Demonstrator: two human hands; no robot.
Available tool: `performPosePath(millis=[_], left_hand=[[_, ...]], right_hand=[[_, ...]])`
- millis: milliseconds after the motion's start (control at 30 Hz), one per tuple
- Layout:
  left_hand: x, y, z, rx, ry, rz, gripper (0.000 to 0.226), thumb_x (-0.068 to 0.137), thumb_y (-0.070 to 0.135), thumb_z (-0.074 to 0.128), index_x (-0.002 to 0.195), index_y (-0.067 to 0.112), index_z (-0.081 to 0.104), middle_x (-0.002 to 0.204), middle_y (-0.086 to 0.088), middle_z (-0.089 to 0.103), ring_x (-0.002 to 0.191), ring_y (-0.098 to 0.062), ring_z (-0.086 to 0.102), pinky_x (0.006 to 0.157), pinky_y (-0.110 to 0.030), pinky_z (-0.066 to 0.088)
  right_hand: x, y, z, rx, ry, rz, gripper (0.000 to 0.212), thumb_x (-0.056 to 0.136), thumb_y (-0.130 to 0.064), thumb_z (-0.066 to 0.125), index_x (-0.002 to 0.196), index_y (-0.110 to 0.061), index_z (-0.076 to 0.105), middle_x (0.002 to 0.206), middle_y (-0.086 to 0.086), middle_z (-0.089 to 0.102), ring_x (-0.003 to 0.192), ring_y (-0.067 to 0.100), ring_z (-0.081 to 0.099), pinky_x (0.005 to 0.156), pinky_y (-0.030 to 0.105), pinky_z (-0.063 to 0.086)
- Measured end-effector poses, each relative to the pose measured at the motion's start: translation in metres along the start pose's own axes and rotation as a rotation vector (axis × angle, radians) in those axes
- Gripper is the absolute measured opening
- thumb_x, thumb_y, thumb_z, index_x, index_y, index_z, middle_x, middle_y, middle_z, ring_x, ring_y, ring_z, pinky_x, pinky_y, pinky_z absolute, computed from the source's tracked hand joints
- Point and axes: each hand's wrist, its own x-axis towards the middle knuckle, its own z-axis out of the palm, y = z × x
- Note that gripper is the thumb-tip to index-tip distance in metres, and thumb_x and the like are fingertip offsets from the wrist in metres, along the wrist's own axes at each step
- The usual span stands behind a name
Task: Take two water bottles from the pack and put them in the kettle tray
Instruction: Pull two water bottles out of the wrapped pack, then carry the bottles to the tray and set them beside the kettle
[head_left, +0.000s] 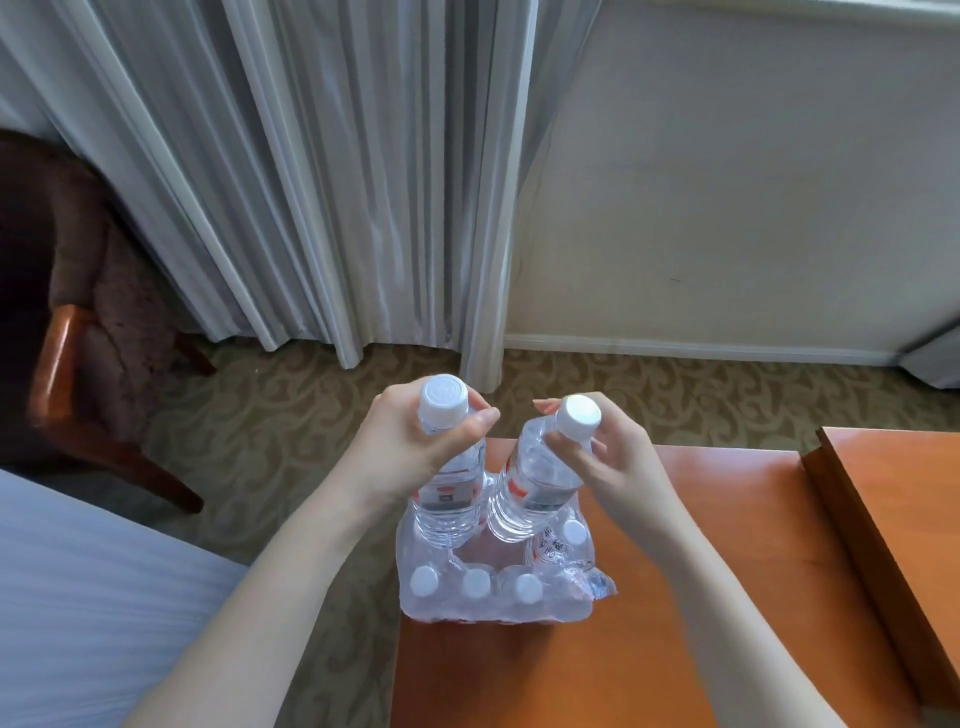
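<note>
Left bottle (448, 499) upright, right bottle (535, 488) tilted right.

Single head-worn wide-angle view, looking forward and steeply down from above the person's forearms. The near field holds the orange-brown wooden table (675, 597) at lower right, seen close; the pale pleated curtain (322, 171) and cream wall (727, 182) close the far field. A patterned olive carpet (291, 410) spans the middle. Straight edges bow toward the frame's borders.
</note>
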Motion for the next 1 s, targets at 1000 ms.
performPosePath(millis=[1000], left_hand=[[-0.025, 0.185, 0.217, -0.038, -0.507, 0.272, 0.012, 0.076, 0.018, 0.073, 0.074, 0.007, 0.070, 0.073, -0.015, 0.069, 0.061, -0.011, 0.061, 0.059, -0.024, 0.050]], right_hand=[[-0.208, -0.080, -0.218, -0.303, 0.760, -0.029, 0.050, 0.076, -0.054, 0.055, 0.093, -0.008, 0.059, 0.082, -0.003, 0.067, 0.082, 0.023, 0.065, 0.070, 0.049, 0.055]])
